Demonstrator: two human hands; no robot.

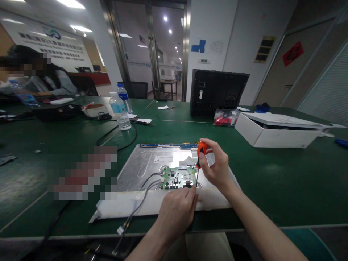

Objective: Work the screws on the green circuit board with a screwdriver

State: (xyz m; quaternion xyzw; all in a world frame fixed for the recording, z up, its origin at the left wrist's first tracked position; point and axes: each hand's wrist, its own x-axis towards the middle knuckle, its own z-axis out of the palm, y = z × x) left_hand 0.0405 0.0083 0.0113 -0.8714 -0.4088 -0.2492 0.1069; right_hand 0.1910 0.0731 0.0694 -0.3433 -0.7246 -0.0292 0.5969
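A green circuit board [178, 174] lies on the metal back of a flat display panel [133, 170]. My right hand [217, 165] grips an orange and black screwdriver [201, 150], held upright with its shaft pointing down at the board's right edge. Close to the tip, the curled fingers of my left hand [176, 206] press together at the board's lower right corner; whatever is between them is hidden. Grey cables [145, 197] run from the board's left side over white foam padding [125, 206] along the panel's near edge.
Two water bottles [121, 114] stand beyond the panel at left. A black monitor casing [217, 92], a plastic bag with red contents [225, 117] and a white box [280, 134] are at the far right. Black cable [136, 134] trails over the green table [272, 195]. Another person [51, 72] sits far left.
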